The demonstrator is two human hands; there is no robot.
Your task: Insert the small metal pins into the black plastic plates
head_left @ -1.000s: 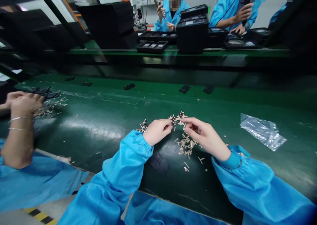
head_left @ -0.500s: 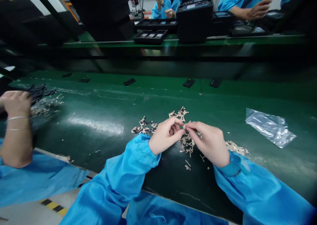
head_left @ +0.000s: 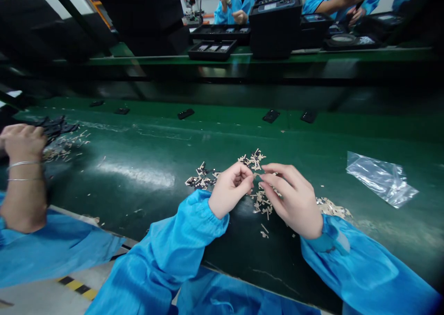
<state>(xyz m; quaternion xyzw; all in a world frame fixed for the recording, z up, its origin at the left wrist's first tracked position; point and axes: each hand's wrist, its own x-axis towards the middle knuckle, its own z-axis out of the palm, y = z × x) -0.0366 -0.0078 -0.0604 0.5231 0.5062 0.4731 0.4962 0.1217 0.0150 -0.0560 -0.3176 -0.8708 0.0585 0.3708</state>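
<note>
My left hand (head_left: 231,190) and my right hand (head_left: 293,199) meet fingertip to fingertip just above the green belt (head_left: 145,153), pinching a tiny pale piece between them; the piece itself is almost hidden by the fingers. Under and behind the hands lies a scatter of small tan and black parts (head_left: 260,199), with a further cluster (head_left: 201,180) to the left of my left hand and more (head_left: 331,207) by my right wrist. Both arms wear blue sleeves.
A crumpled clear plastic bag (head_left: 381,178) lies at the right. Small black parts (head_left: 186,114) sit along the belt's far edge. A co-worker's arm with bracelets (head_left: 22,176) works at the left by another parts pile. Black trays (head_left: 211,50) and people in blue stand beyond.
My hands have come together from slightly apart and now pinch at one spot. The view has tilted down a little. The co-worker's hand at the left has barely shifted.
</note>
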